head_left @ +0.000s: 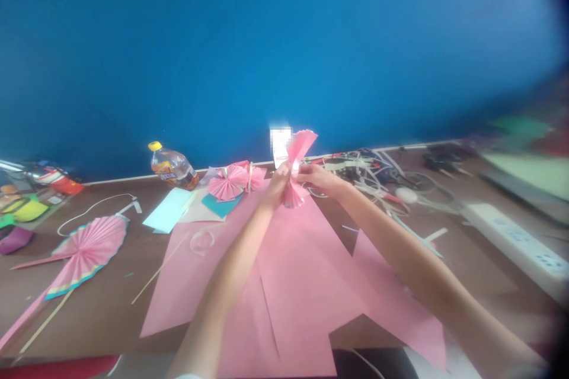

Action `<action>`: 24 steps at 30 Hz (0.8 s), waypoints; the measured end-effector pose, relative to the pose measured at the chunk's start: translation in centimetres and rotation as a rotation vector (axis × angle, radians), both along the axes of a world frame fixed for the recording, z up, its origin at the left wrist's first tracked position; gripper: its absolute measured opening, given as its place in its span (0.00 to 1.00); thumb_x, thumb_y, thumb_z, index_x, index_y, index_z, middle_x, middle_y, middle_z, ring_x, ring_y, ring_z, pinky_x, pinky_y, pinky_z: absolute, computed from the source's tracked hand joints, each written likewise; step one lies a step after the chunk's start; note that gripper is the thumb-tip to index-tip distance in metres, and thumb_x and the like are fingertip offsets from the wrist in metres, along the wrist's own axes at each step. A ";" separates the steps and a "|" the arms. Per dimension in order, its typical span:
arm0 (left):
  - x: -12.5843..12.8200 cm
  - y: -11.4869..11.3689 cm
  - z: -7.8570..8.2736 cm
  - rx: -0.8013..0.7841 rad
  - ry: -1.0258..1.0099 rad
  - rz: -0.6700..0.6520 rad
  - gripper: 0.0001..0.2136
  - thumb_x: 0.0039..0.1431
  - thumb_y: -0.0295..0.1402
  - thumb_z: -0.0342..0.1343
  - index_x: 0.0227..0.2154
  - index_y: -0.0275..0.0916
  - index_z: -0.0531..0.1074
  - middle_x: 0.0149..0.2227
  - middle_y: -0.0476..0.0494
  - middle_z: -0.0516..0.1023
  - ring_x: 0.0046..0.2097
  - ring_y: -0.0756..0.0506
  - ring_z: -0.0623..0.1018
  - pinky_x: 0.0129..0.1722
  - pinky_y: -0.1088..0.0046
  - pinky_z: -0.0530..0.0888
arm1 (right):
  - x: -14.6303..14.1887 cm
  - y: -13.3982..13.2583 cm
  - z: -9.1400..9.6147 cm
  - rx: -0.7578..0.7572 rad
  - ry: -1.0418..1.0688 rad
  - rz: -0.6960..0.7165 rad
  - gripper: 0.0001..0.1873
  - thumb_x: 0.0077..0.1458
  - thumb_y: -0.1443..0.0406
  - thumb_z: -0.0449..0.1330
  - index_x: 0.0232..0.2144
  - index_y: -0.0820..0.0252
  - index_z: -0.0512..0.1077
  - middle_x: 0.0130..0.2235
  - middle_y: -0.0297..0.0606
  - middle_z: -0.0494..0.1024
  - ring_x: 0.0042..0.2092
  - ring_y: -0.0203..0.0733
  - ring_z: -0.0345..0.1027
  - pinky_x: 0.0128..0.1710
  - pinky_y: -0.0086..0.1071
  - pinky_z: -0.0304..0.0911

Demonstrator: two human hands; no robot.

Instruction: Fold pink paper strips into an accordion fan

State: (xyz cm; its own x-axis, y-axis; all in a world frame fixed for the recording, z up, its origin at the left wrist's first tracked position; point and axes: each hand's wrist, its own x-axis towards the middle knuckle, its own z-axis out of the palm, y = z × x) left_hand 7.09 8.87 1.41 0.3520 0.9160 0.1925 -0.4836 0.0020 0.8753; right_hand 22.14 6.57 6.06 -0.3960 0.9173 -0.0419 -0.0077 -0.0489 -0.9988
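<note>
In the middle of the head view, a pleated pink paper fan (pixel 303 143) stands upright, pinched at its waist and flaring above and below. My left hand (pixel 281 180) grips it from the left, fingers closed. From the right, my right hand (pixel 319 179) also pinches it near the middle. Below both hands lie large pink paper sheets (pixel 302 272), overlapping and cut at the edges. Just left of my hands are finished-looking pink pleated rosettes (pixel 228 182).
A bottle with a yellow cap (pixel 172 167) stands by the blue wall. Tangled cables (pixel 368 172) and a white power strip (pixel 518 243) lie on the right. On the left rests a pink fan with coloured edging (pixel 91 249), near light blue paper (pixel 168 210).
</note>
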 end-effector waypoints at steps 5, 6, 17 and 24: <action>-0.2 0.1 -0.3 0.103 0.150 0.266 0.14 0.52 0.42 0.63 0.37 0.39 0.73 0.37 0.46 0.76 0.40 0.49 0.76 0.43 0.73 0.70 | 0.1 0.5 -0.3 0.202 -0.151 -0.162 0.16 0.42 0.56 0.68 0.26 0.61 0.69 0.26 0.32 0.72 0.27 0.32 0.64 0.29 0.27 0.59; -0.3 0.1 -0.2 0.121 0.180 0.283 0.13 0.54 0.42 0.62 0.36 0.39 0.74 0.38 0.46 0.76 0.40 0.49 0.75 0.43 0.74 0.70 | 0.1 0.5 -0.2 0.225 -0.179 -0.180 0.16 0.42 0.56 0.67 0.25 0.61 0.68 0.26 0.32 0.71 0.27 0.32 0.64 0.29 0.28 0.59; 0.2 0.4 -0.1 0.227 0.277 0.250 0.18 0.51 0.41 0.64 0.43 0.40 0.73 0.37 0.45 0.76 0.33 0.51 0.74 0.31 0.77 0.68 | 1.6 1.9 -1.1 0.436 -0.438 -0.224 0.08 0.44 0.62 0.61 0.23 0.62 0.68 0.22 0.28 0.66 0.26 0.31 0.57 0.27 0.29 0.51; 0.2 1.7 -1.9 0.097 0.085 0.312 0.16 0.48 0.39 0.66 0.38 0.37 0.74 0.37 0.45 0.78 0.37 0.49 0.76 0.39 0.73 0.70 | 1.1 1.5 -0.6 0.369 -0.297 -0.098 0.07 0.47 0.64 0.60 0.29 0.63 0.72 0.29 0.35 0.74 0.28 0.35 0.67 0.29 0.29 0.61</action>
